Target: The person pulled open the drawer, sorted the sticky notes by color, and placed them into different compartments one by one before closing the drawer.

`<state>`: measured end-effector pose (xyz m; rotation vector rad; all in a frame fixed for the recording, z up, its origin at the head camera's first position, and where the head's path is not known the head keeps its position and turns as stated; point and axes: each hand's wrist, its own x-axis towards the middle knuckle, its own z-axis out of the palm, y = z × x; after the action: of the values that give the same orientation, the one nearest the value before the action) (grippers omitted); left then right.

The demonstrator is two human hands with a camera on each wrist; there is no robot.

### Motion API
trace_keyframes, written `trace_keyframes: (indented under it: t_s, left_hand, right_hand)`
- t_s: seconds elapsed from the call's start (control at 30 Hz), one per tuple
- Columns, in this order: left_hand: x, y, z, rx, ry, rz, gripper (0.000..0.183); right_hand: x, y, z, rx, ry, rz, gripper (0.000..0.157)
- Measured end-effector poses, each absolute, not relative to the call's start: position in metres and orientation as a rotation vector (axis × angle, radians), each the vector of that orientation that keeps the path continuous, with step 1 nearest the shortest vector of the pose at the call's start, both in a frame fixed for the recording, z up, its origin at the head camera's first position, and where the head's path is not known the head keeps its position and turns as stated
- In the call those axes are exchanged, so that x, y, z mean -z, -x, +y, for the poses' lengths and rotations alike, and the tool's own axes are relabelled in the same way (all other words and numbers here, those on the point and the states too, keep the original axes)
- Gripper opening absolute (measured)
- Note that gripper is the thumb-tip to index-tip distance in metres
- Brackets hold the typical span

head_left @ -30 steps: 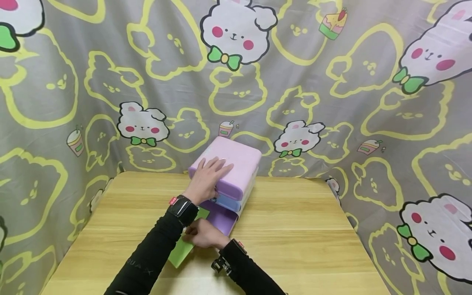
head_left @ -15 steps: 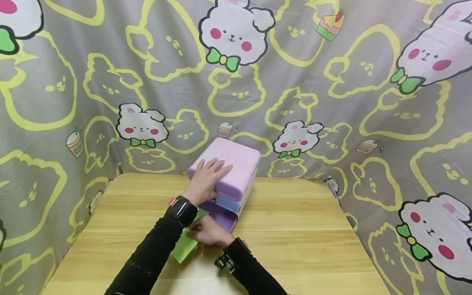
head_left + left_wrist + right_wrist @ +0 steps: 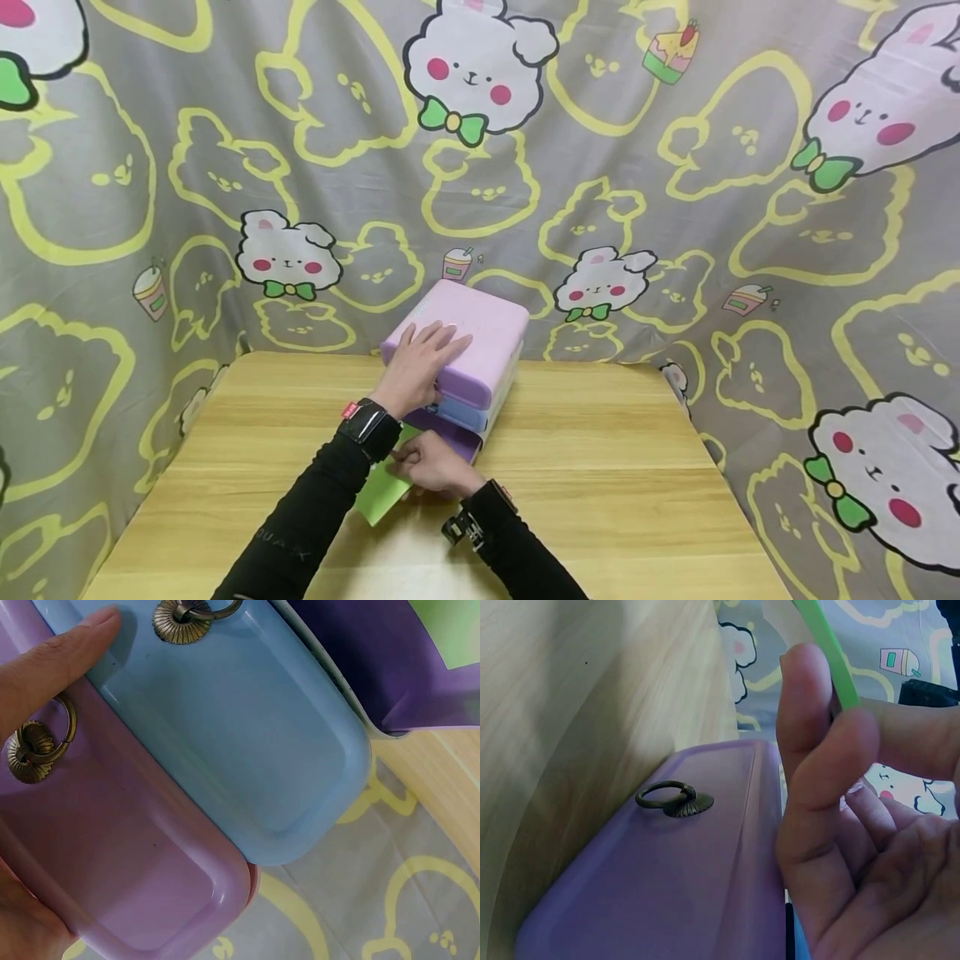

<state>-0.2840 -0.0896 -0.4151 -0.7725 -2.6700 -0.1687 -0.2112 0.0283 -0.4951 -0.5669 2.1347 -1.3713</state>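
A small drawer cabinet [image 3: 468,321] stands angled on the table. It has a lilac upper drawer [image 3: 150,847], a blue middle drawer [image 3: 232,735] and a purple bottom drawer [image 3: 459,442], which is pulled out. My left hand [image 3: 416,367] lies spread on the lilac top, its thumb [image 3: 67,656] reaching down to the blue drawer's front. In my right hand [image 3: 431,465], thumb and fingers pinch a thin flat green sheet [image 3: 382,496], which is slanted over the bottom drawer. The left forearm hides part of it. A brass ring pull [image 3: 676,801] hangs on the bottom drawer's front, close to the right hand.
The wooden table [image 3: 600,483] reaches out on both sides of the cabinet. Behind and beside it hangs a grey patterned cloth [image 3: 487,192], close to the cabinet's back. The two forearms lie near each other in front of the drawers.
My right hand has moved slightly away from me and rightward, toward the cabinet, carrying the green sheet. Less of the bottom drawer's inside shows. The left hand stays on the top.
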Motion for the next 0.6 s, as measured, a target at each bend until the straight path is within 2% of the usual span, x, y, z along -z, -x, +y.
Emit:
trace_keyframes:
  t_s: [0.6]
  left_hand:
    - [0.4154,0.2841,-0.0899,0.170,0.772,-2.669,0.115]
  right_hand:
    - [0.4982,0.2143,0.0375,1.438,0.487,2.096,0.020]
